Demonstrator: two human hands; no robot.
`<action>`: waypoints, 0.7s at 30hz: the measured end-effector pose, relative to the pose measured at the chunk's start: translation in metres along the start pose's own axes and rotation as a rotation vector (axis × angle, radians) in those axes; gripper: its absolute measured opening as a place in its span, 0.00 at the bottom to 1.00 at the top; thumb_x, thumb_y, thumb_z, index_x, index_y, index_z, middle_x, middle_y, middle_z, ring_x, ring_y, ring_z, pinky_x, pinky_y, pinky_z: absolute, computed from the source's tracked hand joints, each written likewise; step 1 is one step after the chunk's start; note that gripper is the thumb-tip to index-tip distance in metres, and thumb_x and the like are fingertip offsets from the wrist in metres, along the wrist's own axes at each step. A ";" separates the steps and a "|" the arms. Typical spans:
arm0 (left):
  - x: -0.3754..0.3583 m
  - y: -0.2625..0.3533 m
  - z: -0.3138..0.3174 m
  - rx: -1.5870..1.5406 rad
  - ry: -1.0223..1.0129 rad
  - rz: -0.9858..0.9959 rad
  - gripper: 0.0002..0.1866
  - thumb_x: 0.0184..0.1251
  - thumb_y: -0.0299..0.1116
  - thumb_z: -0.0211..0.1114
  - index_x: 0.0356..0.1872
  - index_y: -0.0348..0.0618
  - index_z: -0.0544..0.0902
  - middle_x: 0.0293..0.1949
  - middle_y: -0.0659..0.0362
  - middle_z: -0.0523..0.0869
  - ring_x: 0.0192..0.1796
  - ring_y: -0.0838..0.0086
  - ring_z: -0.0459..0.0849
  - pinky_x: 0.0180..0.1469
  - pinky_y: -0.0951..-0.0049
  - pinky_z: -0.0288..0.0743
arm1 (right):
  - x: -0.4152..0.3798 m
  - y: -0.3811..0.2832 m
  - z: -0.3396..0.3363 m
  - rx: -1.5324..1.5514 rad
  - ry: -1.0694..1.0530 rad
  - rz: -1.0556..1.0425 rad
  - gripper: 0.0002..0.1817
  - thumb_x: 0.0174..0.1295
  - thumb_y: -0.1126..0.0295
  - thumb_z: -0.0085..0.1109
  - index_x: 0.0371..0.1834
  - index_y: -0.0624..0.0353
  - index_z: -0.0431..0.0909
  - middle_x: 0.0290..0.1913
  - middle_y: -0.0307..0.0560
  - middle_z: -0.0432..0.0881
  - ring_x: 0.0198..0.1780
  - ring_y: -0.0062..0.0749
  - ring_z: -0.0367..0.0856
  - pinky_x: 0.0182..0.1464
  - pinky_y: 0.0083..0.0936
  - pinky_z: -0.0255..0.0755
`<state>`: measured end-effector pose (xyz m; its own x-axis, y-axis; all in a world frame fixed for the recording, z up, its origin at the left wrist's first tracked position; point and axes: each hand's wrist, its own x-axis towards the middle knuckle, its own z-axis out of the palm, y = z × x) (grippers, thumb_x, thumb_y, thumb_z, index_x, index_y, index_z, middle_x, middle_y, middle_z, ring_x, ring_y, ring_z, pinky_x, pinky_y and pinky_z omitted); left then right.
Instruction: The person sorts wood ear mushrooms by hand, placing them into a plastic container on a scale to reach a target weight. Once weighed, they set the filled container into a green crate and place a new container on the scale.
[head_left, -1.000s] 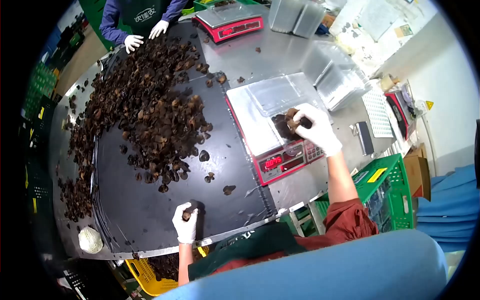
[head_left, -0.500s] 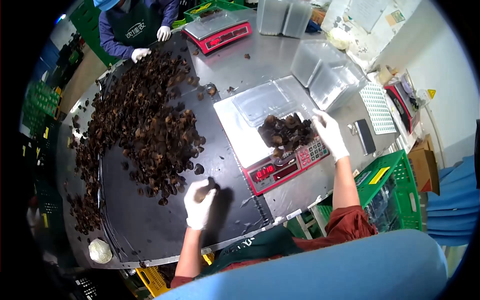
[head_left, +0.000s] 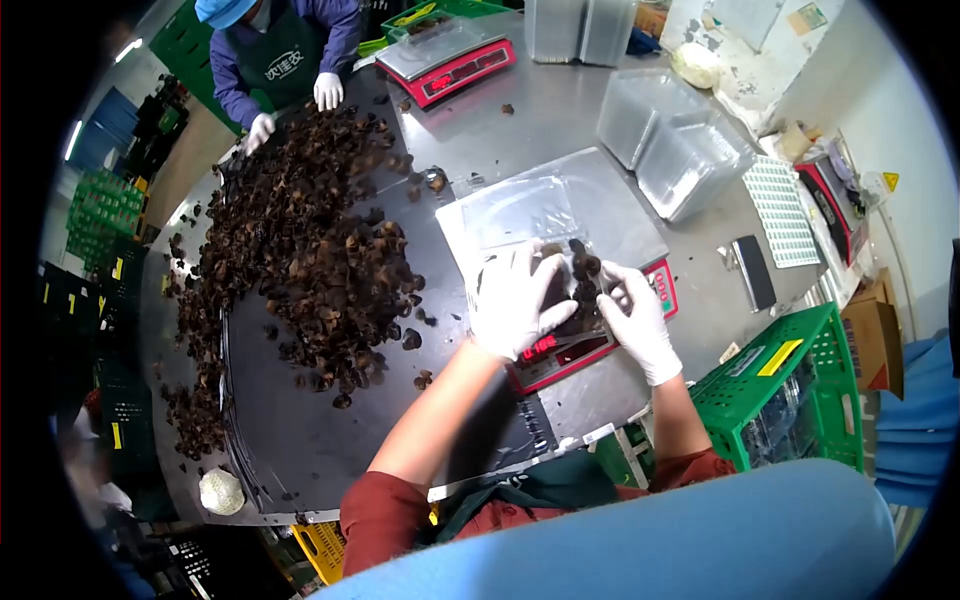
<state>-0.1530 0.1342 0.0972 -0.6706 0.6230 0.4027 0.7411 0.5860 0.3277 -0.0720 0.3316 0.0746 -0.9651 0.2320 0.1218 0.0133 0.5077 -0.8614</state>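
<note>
Dark dried mushroom-like pieces (head_left: 582, 285) lie in a clear plastic box on a red scale (head_left: 560, 372) with a metal plate. My left hand (head_left: 512, 300), in a white glove, lies over the box's left side with fingers spread. At the box's right side is my right hand (head_left: 640, 325), gloved too, its fingers bent around the edge; the fingertips are partly hidden. The box's clear lid (head_left: 530, 208) lies flat on the scale plate. A large heap of the same dark pieces (head_left: 340, 285) covers the table's left half.
Across the table stands a co-worker (head_left: 285, 60) in white gloves at the heap. Behind is another red scale (head_left: 450, 75). Stacked clear boxes (head_left: 680, 150), a label sheet (head_left: 782, 210) and a black device (head_left: 753, 273) lie right. A green crate (head_left: 780, 385) stands below; a white ball-shaped object (head_left: 221, 492) sits front left.
My left hand has moved right from beside the heap onto the box. My right hand has shifted down along the box's right side. The co-worker's hand has moved left, and the view has shifted slightly.
</note>
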 end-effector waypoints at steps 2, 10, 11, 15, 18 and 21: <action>-0.004 0.002 -0.008 -0.009 0.047 0.015 0.33 0.55 0.55 0.68 0.59 0.47 0.76 0.59 0.47 0.74 0.58 0.50 0.74 0.63 0.52 0.65 | 0.004 -0.004 -0.004 -0.037 0.029 -0.084 0.24 0.56 0.75 0.63 0.59 0.61 0.75 0.49 0.47 0.78 0.43 0.33 0.77 0.48 0.26 0.73; -0.067 -0.060 -0.044 -0.231 0.397 -0.313 0.21 0.57 0.34 0.69 0.53 0.43 0.80 0.55 0.45 0.78 0.58 0.51 0.76 0.60 0.55 0.71 | 0.013 -0.020 -0.014 -0.016 0.121 -0.147 0.18 0.56 0.79 0.60 0.52 0.62 0.79 0.47 0.48 0.80 0.44 0.32 0.80 0.49 0.25 0.74; -0.085 -0.080 -0.038 -0.260 0.391 -0.414 0.20 0.58 0.33 0.68 0.52 0.42 0.80 0.55 0.45 0.78 0.57 0.51 0.76 0.59 0.55 0.71 | 0.012 -0.022 -0.015 0.021 0.142 -0.163 0.17 0.57 0.80 0.59 0.51 0.62 0.80 0.47 0.47 0.81 0.43 0.30 0.80 0.49 0.24 0.74; -0.135 -0.083 -0.030 -0.029 0.115 -0.296 0.19 0.60 0.38 0.67 0.52 0.44 0.80 0.51 0.44 0.78 0.54 0.50 0.76 0.55 0.55 0.72 | 0.005 -0.031 -0.011 0.152 0.215 -0.293 0.13 0.56 0.84 0.56 0.45 0.64 0.82 0.42 0.48 0.83 0.43 0.29 0.81 0.49 0.23 0.74; -0.173 -0.040 -0.017 -0.015 -0.199 -0.306 0.19 0.58 0.39 0.69 0.50 0.46 0.81 0.51 0.47 0.78 0.52 0.52 0.77 0.54 0.55 0.73 | -0.002 -0.044 -0.006 0.127 0.204 -0.352 0.12 0.55 0.86 0.55 0.42 0.65 0.83 0.39 0.48 0.83 0.42 0.30 0.82 0.48 0.23 0.74; -0.216 -0.025 0.009 0.004 -0.225 -0.261 0.17 0.56 0.34 0.70 0.48 0.46 0.82 0.48 0.51 0.79 0.47 0.54 0.79 0.49 0.61 0.77 | -0.013 -0.054 0.004 0.192 0.172 -0.390 0.12 0.55 0.87 0.54 0.40 0.66 0.83 0.38 0.48 0.84 0.40 0.31 0.82 0.46 0.23 0.75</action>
<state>-0.0270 -0.0104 -0.0063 -0.8282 0.5502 0.1066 0.5436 0.7424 0.3915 -0.0609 0.2974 0.1177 -0.8307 0.1973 0.5206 -0.4058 0.4257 -0.8088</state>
